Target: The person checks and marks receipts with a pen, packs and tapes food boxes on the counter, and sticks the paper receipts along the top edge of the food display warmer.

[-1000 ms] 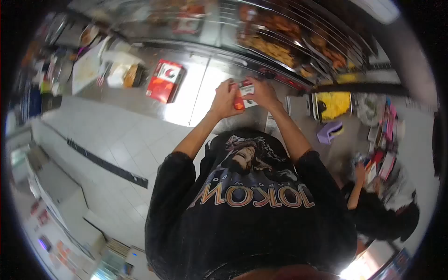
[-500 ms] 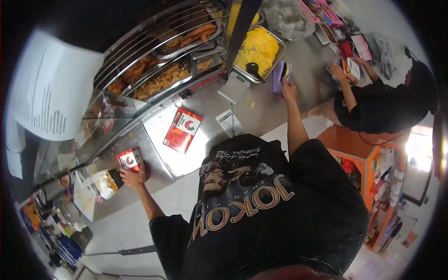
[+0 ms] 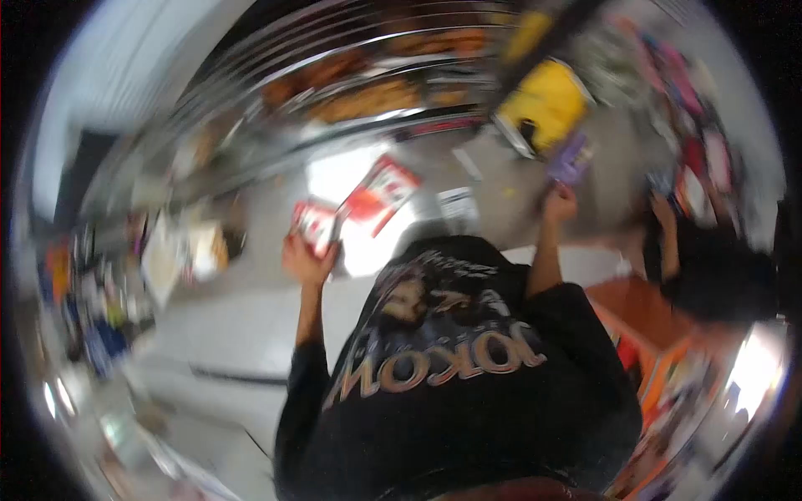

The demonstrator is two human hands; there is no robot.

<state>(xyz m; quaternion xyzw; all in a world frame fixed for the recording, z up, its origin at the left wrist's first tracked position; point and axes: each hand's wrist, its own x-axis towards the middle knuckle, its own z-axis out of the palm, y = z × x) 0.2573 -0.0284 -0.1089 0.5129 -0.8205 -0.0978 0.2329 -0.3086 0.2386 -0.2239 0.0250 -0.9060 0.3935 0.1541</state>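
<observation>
My left hand [image 3: 307,260] is closed around a small red-and-white printed box [image 3: 317,226], held above the counter. Its top overlaps a flatter, larger red-and-white box [image 3: 383,197] lying on the steel. On the other side, my right hand [image 3: 561,204] has its fingers curled at the lower end of a purple item [image 3: 571,160] whose kind is blurred. Just past that item stands a metal tray of yellow food [image 3: 550,102] with a black-handled utensil in it.
A glass-fronted case with racks of fried food [image 3: 368,102] runs along the back. A paper slip [image 3: 458,209] lies on the counter. At right, a co-worker in black [image 3: 723,271] handles things beside an orange shelf unit [image 3: 639,309]. Clutter fills the left end.
My left hand has carried the small box rightward, up to the larger box. The whole view has turned and blurred. My right hand has stayed by the purple item.
</observation>
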